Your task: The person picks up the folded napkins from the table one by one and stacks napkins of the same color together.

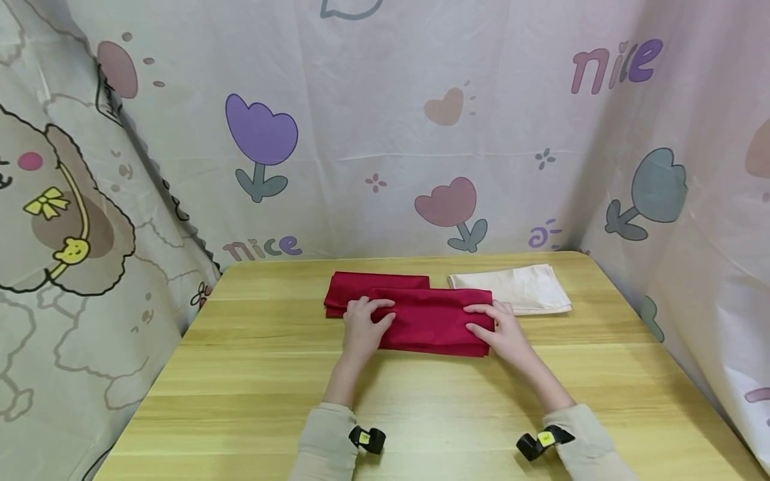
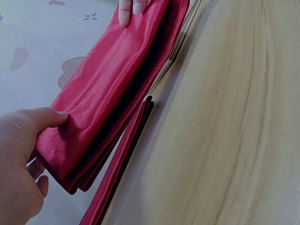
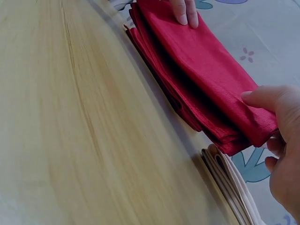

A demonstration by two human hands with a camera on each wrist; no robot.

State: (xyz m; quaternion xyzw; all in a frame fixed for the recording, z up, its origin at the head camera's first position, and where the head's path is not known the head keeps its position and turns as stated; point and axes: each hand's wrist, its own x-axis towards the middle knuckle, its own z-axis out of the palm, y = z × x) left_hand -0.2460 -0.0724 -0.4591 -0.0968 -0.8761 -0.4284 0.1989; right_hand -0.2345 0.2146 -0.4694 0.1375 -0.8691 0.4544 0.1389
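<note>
Between my two hands is a folded red cloth [image 1: 434, 322], several layers thick. My left hand [image 1: 362, 329] grips its left end, thumb on the upper face and other fingers beneath, as the left wrist view shows. At the right end, my right hand [image 1: 504, 331] pinches the cloth in the same way. The wrist views show the held cloth [image 3: 201, 65] raised, with its layers parting along the near edge. Partly behind it on the left lies a second folded red cloth [image 1: 379, 282]. A folded cream cloth [image 1: 514, 288] lies behind its right end.
The wooden table [image 1: 252, 394] stretches in front of and beside the cloths. A printed curtain [image 1: 361, 120] hangs behind the table's far edge, with more printed fabric on the left [image 1: 78, 334] and right. Black wrist cameras [image 1: 368, 439] sit at both sleeves.
</note>
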